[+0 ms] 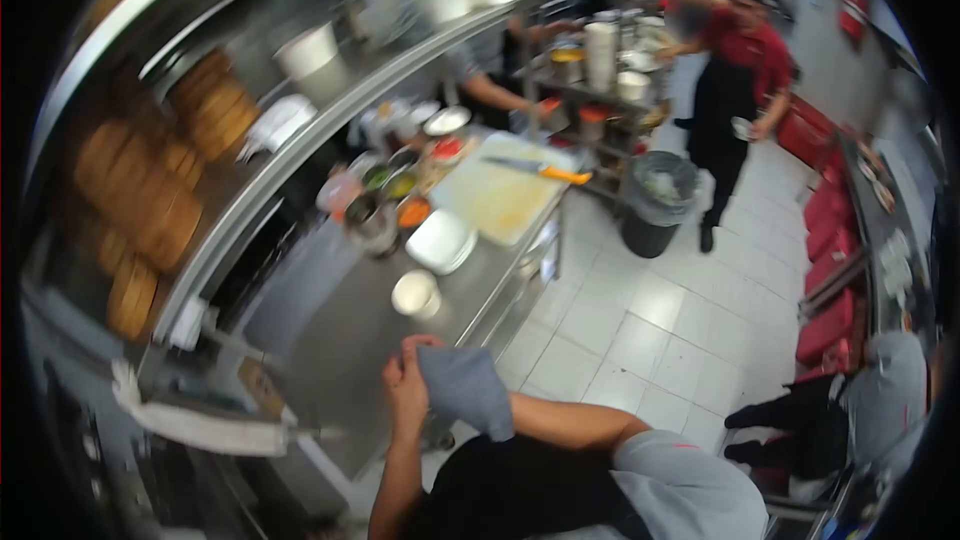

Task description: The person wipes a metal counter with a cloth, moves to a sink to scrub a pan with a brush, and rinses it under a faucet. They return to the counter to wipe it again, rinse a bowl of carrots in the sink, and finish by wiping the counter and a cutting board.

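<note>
A grey-blue cloth (465, 388) is held up in front of my body, close to the near edge of the steel counter (350, 340). My left hand (405, 385) grips the cloth at its left edge with curled fingers. My right forearm comes in from the right and ends behind the cloth, which hides the right hand and its fingers. Beyond the hands, a white cup (416, 294) stands on the counter. Behind it are square white bowls (441, 241) and a worn cutting board (497, 188) bearing a knife with an orange handle (563, 175).
Containers of chopped food (412, 210) crowd the counter's back. Bamboo steamers (140, 195) are at left. A bin (660, 202) stands on the tiled floor (640, 340). One person in red (745, 70) stands by the shelves; others are across the counter and at lower right.
</note>
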Motion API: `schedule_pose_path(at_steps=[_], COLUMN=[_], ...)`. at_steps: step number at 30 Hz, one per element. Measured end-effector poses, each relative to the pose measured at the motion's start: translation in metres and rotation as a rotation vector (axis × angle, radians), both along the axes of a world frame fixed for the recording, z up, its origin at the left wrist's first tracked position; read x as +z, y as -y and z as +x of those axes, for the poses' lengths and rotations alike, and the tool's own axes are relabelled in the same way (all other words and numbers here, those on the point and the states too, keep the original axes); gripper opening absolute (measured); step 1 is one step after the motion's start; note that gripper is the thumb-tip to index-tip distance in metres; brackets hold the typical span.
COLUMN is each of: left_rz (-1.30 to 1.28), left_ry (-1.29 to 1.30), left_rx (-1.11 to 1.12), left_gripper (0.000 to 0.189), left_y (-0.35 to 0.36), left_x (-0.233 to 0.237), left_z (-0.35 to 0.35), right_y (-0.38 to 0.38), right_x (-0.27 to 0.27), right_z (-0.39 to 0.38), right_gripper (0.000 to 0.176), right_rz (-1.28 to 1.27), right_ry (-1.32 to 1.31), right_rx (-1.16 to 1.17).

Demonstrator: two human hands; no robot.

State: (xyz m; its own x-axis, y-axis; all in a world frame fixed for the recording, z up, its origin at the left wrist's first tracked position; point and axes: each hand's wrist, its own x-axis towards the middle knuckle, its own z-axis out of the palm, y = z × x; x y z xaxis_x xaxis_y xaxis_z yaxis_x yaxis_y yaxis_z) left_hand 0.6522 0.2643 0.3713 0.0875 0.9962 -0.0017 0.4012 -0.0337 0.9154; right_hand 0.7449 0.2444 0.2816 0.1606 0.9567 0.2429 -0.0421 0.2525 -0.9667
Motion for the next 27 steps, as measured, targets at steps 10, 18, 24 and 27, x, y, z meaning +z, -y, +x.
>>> schedule_pose_path(at_steps=[10, 18, 24, 27], left_rz=[0.229, 0.316, 0.459, 0.491], left_ry=[-0.197, -1.015, -1.064, -1.025], left_rx=[0.218, 0.06, -0.37, -0.433], left_gripper=[0.041, 0.072, 0.071, 0.071], left_y=[-0.072, -0.082, -0.128, -0.201], left_x=[-0.032, -0.214, -0.204, -0.207], left_z=[-0.127, -0.124, -0.114, -0.115], right_y=[0.007, 0.064, 0.132, 0.138], right_x=[-0.062, -0.145, -0.202, -0.211], right_z=[-0.021, 0.002, 0.021, 0.01], right_gripper=[0.046, 0.032, 0.027, 0.025], right_rz=[-0.693, -0.749, -1.03, -1.15], right_ry=[-0.932, -0.111, -0.369, -0.334], right_rx=[0.486, 0.155, -0.032, -0.125])
